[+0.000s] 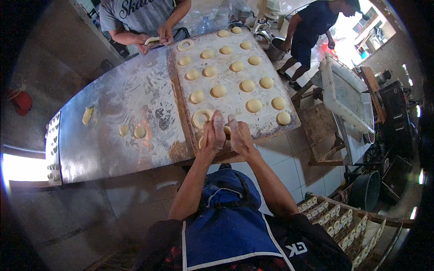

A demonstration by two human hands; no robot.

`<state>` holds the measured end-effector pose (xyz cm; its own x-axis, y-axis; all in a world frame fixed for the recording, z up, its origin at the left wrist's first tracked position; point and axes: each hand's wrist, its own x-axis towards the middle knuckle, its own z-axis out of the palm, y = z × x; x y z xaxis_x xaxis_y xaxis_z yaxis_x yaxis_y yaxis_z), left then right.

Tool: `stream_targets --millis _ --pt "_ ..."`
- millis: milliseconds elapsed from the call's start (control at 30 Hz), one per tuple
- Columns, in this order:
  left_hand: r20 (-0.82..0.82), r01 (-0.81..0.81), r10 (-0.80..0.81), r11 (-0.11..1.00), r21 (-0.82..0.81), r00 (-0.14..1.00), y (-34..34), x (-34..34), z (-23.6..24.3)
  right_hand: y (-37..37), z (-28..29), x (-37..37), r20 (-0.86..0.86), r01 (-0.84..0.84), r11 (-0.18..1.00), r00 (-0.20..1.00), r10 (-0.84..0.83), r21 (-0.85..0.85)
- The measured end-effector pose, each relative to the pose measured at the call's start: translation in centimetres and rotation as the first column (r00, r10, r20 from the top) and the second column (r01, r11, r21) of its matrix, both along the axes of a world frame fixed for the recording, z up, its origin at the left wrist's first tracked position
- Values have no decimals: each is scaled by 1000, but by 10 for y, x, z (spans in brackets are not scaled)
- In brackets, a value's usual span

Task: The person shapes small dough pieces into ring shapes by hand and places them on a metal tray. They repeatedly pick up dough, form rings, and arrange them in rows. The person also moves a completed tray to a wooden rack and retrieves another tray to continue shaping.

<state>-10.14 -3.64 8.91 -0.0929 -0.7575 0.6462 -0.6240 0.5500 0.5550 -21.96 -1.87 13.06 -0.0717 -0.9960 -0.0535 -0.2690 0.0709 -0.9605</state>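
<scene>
Near the front edge of the floured wooden board (271, 131), my left hand (214, 131) and my right hand (240, 133) are close together with fingers curled. A piece of dough (227, 130) shows between them, gripped from both sides and mostly covered by my fingers. Just beyond my left hand lies a dough ring (202, 118). Part of another dough piece (200, 142) peeks out beside my left wrist. Several round dough balls (219, 91) sit in loose rows on the board, the nearest ones being to the right of my hands.
Left of the board, a floury metal table (90, 149) bears two dough balls (131, 131) and a dough scrap (87, 115). Across it, a person (140, 27) handles a dough strip (152, 40). Another person (312, 31) grips a pot (276, 49). A rack (343, 221) of dough rings stands lower right.
</scene>
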Motion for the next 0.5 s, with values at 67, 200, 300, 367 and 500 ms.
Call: stream_targets --millis 67,200,300,367,500 --pt "-143 -26 34 998 62 989 0 -5 0 3 -4 -1 258 -14 995 966 -12 102" --pt "-552 280 57 815 507 832 0 -13 1 6 -9 -9 161 48 997 986 -39 -52" --pt "76 44 -42 999 -30 996 0 -11 -2 10 -9 -19 48 -49 997 998 46 55" --pt "15 4 -2 988 -151 1000 2 -13 -7 13 -7 -23 165 -81 997 983 83 -17" --pt "83 163 -167 985 49 982 3 -20 -16 19 0 -27 -38 21 997 999 -23 -68"
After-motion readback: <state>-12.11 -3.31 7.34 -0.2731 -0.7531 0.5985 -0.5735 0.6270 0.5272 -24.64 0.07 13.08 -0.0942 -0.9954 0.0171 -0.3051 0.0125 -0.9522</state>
